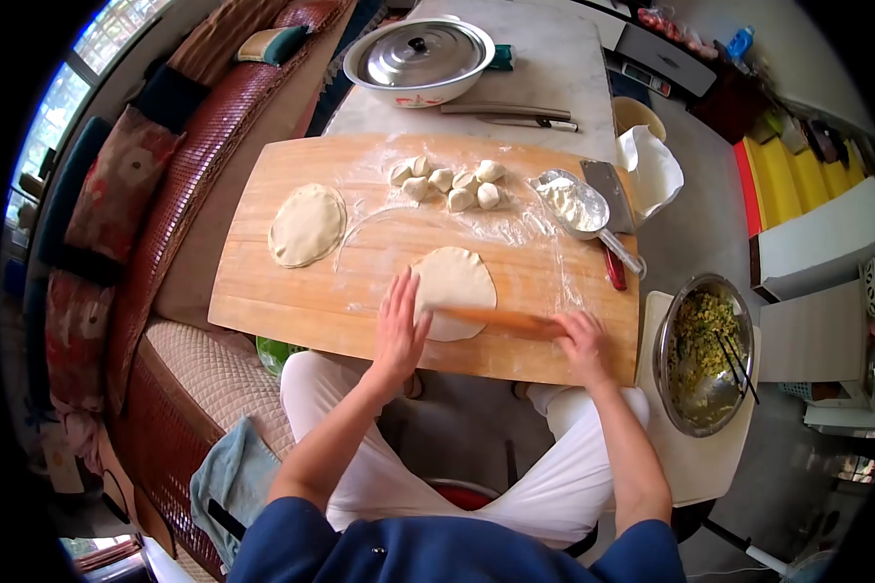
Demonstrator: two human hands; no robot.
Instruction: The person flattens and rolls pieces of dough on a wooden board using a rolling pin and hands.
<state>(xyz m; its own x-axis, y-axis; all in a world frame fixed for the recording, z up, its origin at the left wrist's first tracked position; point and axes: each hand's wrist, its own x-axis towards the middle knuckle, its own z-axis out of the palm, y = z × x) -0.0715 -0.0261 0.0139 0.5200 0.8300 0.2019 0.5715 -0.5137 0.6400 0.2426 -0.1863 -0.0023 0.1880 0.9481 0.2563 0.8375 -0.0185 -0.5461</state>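
A thin round of dough (457, 275) lies on the floured wooden board (253, 291), with a wooden rolling pin (501, 318) across its lower part. My left hand (399, 330) rests with fingers stretched out at the dough's left edge, beside the pin's left end; whether it touches the pin I cannot tell. Around the pin's right end, the fingers of my right hand (583, 345) are closed. A second flat dough round (307, 225) is at the left of the board. Several small dough pieces (464, 182) sit together toward the back.
A metal scoop of flour (574, 202) and a red-handled cleaver (608, 194) lie at the board's right. A lidded white basin (418, 63) stands behind, near a knife (530, 123). To the right is a steel bowl of chopped filling (702, 355) with chopsticks (734, 364).
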